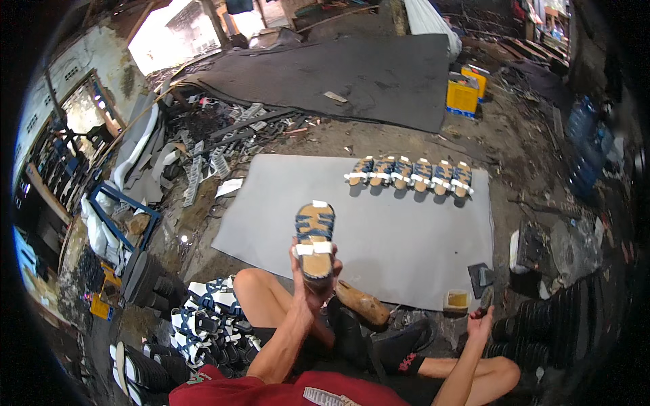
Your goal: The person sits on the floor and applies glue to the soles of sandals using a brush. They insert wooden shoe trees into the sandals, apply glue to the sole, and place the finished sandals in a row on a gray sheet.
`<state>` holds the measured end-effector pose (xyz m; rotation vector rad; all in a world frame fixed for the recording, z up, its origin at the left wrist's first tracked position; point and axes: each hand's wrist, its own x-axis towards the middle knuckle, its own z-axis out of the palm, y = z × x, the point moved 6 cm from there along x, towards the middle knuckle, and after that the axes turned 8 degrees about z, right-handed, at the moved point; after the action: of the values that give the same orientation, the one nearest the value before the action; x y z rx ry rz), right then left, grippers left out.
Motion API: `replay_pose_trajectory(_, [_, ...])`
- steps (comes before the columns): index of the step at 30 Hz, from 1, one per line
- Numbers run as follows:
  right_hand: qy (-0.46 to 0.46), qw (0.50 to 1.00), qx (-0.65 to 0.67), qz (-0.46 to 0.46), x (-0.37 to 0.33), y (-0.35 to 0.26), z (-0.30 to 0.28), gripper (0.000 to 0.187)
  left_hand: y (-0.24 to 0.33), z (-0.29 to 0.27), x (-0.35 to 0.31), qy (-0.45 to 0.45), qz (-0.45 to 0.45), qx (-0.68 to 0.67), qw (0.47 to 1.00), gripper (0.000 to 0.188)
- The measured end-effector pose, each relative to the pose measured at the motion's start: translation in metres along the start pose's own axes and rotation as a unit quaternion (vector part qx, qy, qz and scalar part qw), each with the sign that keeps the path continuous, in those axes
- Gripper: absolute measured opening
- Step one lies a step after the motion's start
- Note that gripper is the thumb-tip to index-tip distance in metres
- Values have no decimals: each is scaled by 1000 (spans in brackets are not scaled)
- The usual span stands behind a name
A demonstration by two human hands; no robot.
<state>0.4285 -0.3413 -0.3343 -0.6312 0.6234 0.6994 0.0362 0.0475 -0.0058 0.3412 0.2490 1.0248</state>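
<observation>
The sandal (317, 265) is held upright above the near edge of the grey sheet (291, 186), gripped around its heel end by the left hand's fingers. In the right hand (479, 325), a dark tool (487, 296) is grasped, beside a tub (447, 300) of yellowish liquid.

In front of you a light grey sheet (379, 233) lies spread on the dirty floor (183, 247), its edges running askew. On it, toward the far right corner, you have six strapped sandals (422, 177) standing side by side in a row. By its near right corner sit a small tub of amber liquid (458, 300) and a dark flat piece (478, 276).
</observation>
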Motion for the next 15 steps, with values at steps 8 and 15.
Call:
replay_pose_trajectory(8, [19,994,106,8,-19,7,5,36,-16,-82,-14,15,12,-79,997,50])
replay_pose_trajectory(15, [156,980,125,5,-45,17,0,32,-5,-112,-53,75,-63,-108,989,57])
